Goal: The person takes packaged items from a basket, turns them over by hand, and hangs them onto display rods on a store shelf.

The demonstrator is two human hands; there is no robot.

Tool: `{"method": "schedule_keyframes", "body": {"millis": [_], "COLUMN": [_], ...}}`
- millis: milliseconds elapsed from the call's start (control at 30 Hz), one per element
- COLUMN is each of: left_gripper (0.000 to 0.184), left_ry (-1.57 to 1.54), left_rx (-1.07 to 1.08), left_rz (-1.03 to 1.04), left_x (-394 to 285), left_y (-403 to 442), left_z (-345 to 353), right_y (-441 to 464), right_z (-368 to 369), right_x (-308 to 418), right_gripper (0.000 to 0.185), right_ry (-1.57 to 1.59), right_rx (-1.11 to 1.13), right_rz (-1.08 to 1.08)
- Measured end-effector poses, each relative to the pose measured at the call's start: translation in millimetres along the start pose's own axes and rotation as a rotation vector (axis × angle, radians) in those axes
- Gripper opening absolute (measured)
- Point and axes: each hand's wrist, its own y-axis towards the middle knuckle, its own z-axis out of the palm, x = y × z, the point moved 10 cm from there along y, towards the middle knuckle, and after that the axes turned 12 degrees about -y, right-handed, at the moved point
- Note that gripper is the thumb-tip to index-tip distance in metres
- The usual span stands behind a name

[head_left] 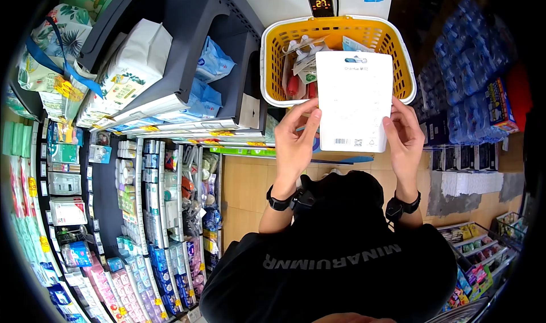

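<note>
A flat white package (pixel 355 104) with a hanging slot at its top, a barcode and a small square code near its bottom is held upright between both hands. My left hand (pixel 297 141) pinches its left edge, thumb towards me. On the right edge, my right hand (pixel 405 134) grips with thumb and fingers. Just behind the package is a yellow basket with a white rim (pixel 270 67); the package hides part of it. Inside the basket lie several packaged items, among them red-ended ones (pixel 293 85).
Shelves of packaged goods (pixel 131 209) fill the left side. A dark shelf unit (pixel 170 56) with blue packs stands left of the basket. Wrapped bottles (pixel 475 67) are stacked at the right. Behind the basket is a white appliance with a lit display (pixel 320 3).
</note>
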Motion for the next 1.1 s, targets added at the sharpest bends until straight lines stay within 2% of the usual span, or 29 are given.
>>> {"method": "schedule_keyframes", "body": {"millis": [167,667,933,1100], "left_gripper": [0.030,0.026,0.030,0.030], "left_ry": [0.000,-0.054,-0.077,-0.081], "left_rx": [0.023,0.099,0.118,0.134], "left_rz": [-0.010,-0.023,-0.126,-0.066], "left_x": [-0.3,-2.1,7.1,-0.1], "left_y": [0.9,5.0,2.4,-0.3], "left_z": [0.2,6.2,4.6,6.3], "right_y": [0.2,3.7,4.4,4.6], "right_z": [1.5,1.8,4.2,12.6], "right_x": [-6.4,-5.7,-7.2,-13.3], "right_gripper": [0.040,0.038,0.036,0.037], "right_ry": [0.031,-0.035,-0.026,-0.032], "right_rx": [0.015,0.017,0.025,0.058], "right_rz": [0.060,0.064,0.073,0.100]}}
